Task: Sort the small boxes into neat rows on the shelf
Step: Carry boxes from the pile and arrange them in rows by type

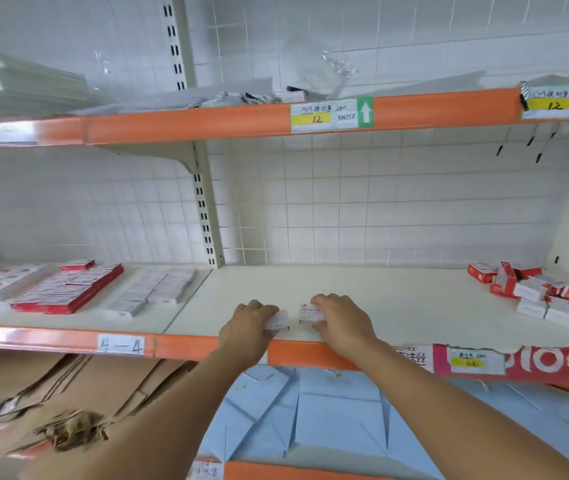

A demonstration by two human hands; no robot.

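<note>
Head view: both hands are at the front edge of the middle shelf (362,289), each on 1 small box. The left hand (246,325) has its fingers curled over a white box (279,321), gripping it against the shelf surface. The right hand (340,315) has fingers and thumb clamped round a box printed STAPLES (312,314). The 2 boxes sit just beside each other with a narrow gap between, close to the orange lip (310,355).

A jumbled heap of boxes (546,292) lies well apart at the right end, unsorted; tidy flat rows (68,289) already fill the left bay.

Judged from this, the step in hand is starting a new row. The next move calls for closing the gap, squaring both boxes to the lip, then fetching more from the heap
</note>
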